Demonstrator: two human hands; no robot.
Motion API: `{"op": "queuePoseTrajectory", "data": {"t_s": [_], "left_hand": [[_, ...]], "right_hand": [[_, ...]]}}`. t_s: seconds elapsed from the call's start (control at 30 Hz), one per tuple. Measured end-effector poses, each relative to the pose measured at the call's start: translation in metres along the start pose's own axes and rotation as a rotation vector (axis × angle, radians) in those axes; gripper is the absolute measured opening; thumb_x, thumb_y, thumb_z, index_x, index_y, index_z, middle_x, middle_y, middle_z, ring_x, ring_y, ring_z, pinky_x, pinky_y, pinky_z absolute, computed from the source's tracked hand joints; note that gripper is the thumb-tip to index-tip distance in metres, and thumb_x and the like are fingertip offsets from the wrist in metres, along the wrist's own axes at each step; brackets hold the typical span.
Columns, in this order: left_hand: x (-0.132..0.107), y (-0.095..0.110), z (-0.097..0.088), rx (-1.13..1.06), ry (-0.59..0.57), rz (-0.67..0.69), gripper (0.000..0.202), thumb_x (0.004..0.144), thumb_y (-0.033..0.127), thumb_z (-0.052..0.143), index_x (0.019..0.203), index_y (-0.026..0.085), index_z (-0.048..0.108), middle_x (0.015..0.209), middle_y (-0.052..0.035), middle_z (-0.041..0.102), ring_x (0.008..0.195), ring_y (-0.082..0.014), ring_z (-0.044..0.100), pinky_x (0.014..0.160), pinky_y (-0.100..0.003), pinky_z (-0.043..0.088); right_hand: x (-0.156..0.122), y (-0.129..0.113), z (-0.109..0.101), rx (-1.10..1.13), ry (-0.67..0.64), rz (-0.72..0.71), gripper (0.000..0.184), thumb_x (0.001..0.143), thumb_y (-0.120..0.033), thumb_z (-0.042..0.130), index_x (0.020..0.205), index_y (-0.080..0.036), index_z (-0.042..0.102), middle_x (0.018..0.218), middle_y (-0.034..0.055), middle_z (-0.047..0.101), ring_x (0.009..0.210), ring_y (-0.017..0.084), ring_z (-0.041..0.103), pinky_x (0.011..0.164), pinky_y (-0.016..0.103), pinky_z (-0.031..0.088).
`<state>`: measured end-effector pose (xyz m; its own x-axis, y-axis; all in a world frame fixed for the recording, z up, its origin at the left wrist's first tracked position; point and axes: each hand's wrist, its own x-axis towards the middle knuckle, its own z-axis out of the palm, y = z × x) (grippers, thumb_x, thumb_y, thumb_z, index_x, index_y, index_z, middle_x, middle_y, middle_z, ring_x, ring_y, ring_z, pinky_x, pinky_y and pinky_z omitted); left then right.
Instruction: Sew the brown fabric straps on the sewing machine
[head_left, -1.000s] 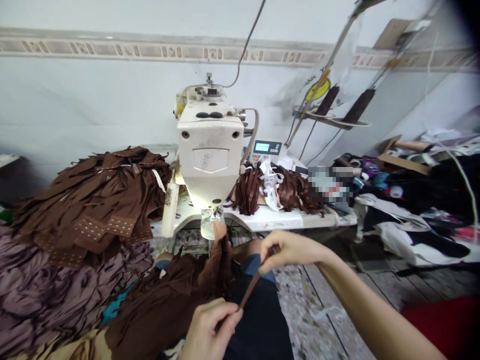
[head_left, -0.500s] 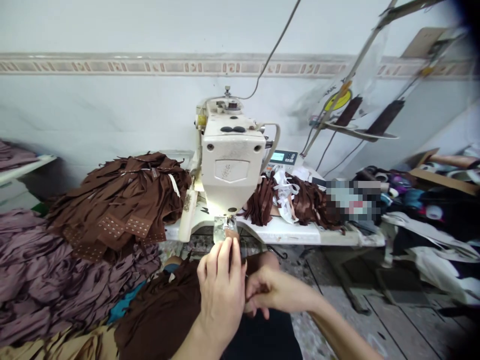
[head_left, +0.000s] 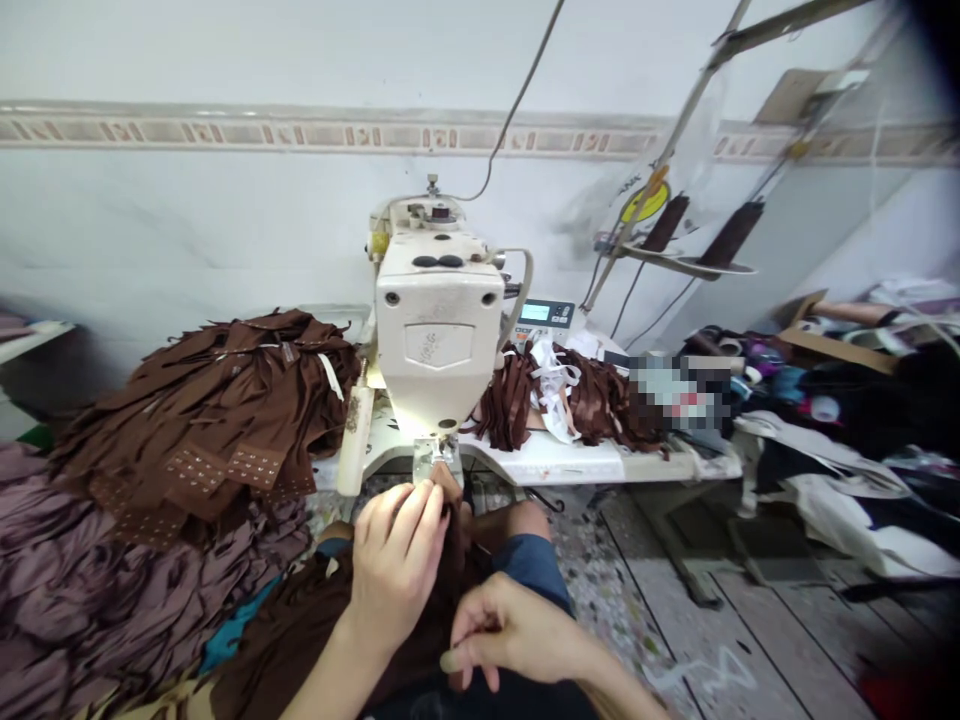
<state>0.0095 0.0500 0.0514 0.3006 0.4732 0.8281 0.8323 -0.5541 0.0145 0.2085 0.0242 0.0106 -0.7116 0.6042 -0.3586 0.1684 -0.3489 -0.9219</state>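
L hand (head_left: 396, 565): L fingers (head_left: 401, 515) closed, pinching brown cloth (head_left: 452, 535) right at fingertips, just below presser foot (head_left: 433, 460). Foot nearly touches fingertips; cannot tell if cloth is under it.

R hand (head_left: 510, 630): R fingers (head_left: 469, 650) curled, half closed, below L fingers, right beside same cloth. Grip on it: cannot tell.

Cloth runs down from L fingers to brown heap (head_left: 300, 610) under both hands. Blue shorts (head_left: 529, 565) just above R fingers.

Ahead of L fingers: sewing machine (head_left: 435, 340). Left of L fingers: stack of brown pcs (head_left: 202, 420) w/ rows of small metal dots, on top of mauve pile (head_left: 112, 590). Ahead & right of R fingers: white table (head_left: 540, 462) w/ brown strips (head_left: 510, 400), white ribbon (head_left: 553, 390). Control panel (head_left: 544, 315) behind them.
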Motion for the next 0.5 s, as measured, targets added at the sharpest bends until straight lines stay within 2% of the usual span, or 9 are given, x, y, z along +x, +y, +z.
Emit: {"op": "queuePoseTrajectory", "data": {"t_s": [0.1, 0.23, 0.3, 0.37, 0.5], "left_hand": [[0.0, 0.007, 0.006, 0.04, 0.026, -0.023, 0.027, 0.101, 0.013, 0.07, 0.128, 0.012, 0.072, 0.118, -0.0128, 0.081, 0.111, -0.0293, 0.069, 0.1, -0.045, 0.052], [0.0, 0.003, 0.01, -0.005, 0.058, -0.011, 0.035, 0.097, 0.014, 0.075, 0.132, 0.016, 0.071, 0.114, -0.0112, 0.08, 0.111, -0.0278, 0.071, 0.098, -0.044, 0.057], [-0.002, -0.002, 0.011, -0.048, 0.063, 0.013, 0.037, 0.099, 0.018, 0.074, 0.135, 0.017, 0.07, 0.114, -0.0115, 0.08, 0.112, -0.0278, 0.071, 0.098, -0.044, 0.058], [-0.004, -0.006, 0.013, -0.094, 0.058, 0.049, 0.034, 0.103, 0.022, 0.069, 0.136, 0.014, 0.069, 0.117, -0.0137, 0.08, 0.115, -0.0289, 0.07, 0.099, -0.045, 0.059], [-0.008, -0.009, 0.018, -0.146, 0.11, 0.061, 0.042, 0.101, 0.038, 0.074, 0.131, 0.01, 0.068, 0.115, -0.0168, 0.078, 0.117, -0.0313, 0.069, 0.101, -0.047, 0.059]], "right_hand": [[-0.001, -0.009, 0.008, -0.082, 0.073, -0.013, 0.047, 0.076, -0.059, 0.092, 0.079, -0.013, 0.083, 0.074, 0.0045, 0.078, 0.048, 0.009, 0.058, 0.049, 0.018, 0.045], [-0.015, -0.046, 0.007, -0.249, 0.144, -0.127, 0.041, 0.091, -0.055, 0.082, 0.08, -0.015, 0.081, 0.069, 0.0027, 0.076, 0.049, 0.009, 0.058, 0.051, 0.019, 0.043], [-0.021, -0.07, 0.001, -0.326, 0.186, -0.214, 0.04, 0.098, -0.053, 0.075, 0.082, -0.016, 0.08, 0.067, 0.0015, 0.073, 0.052, 0.011, 0.058, 0.054, 0.021, 0.044], [-0.023, -0.091, -0.009, -0.393, 0.293, -0.306, 0.039, 0.1, -0.052, 0.072, 0.082, -0.018, 0.079, 0.068, 0.0014, 0.072, 0.057, 0.013, 0.06, 0.057, 0.023, 0.045], [-0.005, -0.116, -0.031, -0.458, 0.532, -0.461, 0.032, 0.099, -0.048, 0.073, 0.083, -0.02, 0.08, 0.078, 0.0027, 0.074, 0.071, 0.018, 0.065, 0.066, 0.027, 0.048]]}}
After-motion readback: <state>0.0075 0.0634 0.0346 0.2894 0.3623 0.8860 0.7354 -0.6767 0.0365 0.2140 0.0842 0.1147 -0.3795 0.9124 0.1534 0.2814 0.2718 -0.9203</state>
